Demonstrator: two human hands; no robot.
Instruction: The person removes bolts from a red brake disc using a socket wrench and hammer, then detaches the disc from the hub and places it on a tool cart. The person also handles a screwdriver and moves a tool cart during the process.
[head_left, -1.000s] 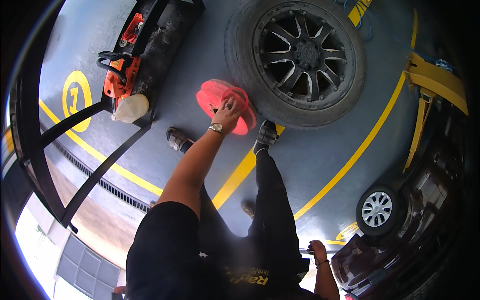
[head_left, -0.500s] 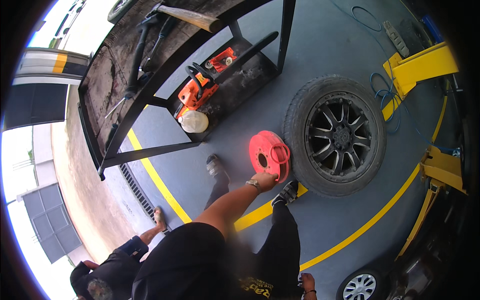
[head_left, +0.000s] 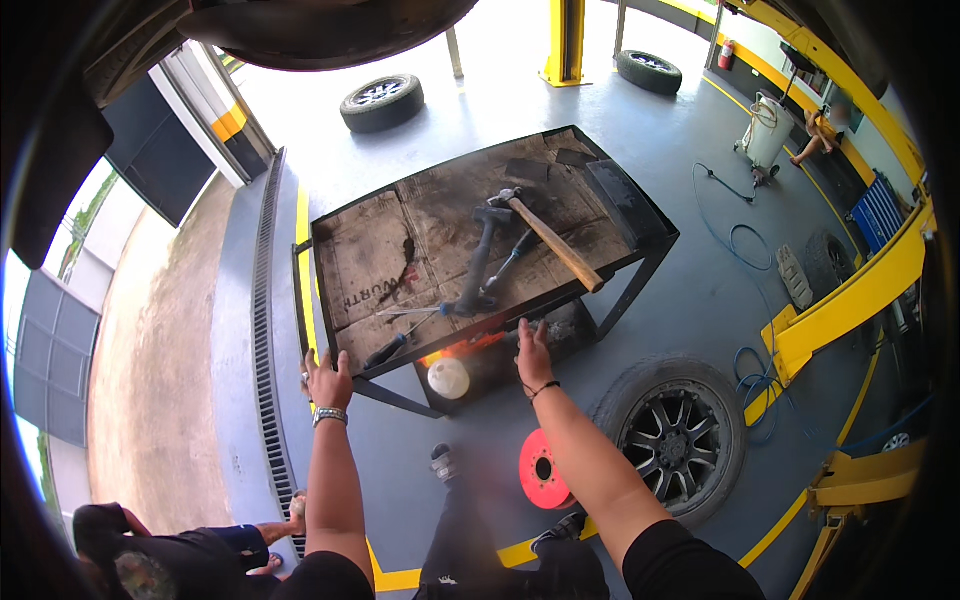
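Note:
My left hand (head_left: pixel 328 382), fingers spread, is by the front left corner of a low metal work table (head_left: pixel 430 215); contact is unclear. My right hand (head_left: pixel 535 355) is raised at the table's front edge, fingers apart and holding nothing. On the cardboard-lined top lie a wooden-handled hammer (head_left: pixel 555 245), a black hammer (head_left: pixel 478 260) and several screwdrivers, one with its dark handle (head_left: pixel 385 350) near my left hand. Below my right forearm, a red disc (head_left: pixel 543 470) with a centre hole stands on the floor, partly hidden by the arm.
A large wheel (head_left: pixel 675 440) lies right of the red disc. The table's lower shelf holds a white jug (head_left: pixel 449 378) and blurred orange things. A yellow lift arm (head_left: pixel 850 300) and blue hose are at right. Another person (head_left: pixel 170 560) is at lower left.
My left hand has let go of the red disc and moved to the table's left corner. My right hand has risen from low beside my leg. The view has swung toward the table top.

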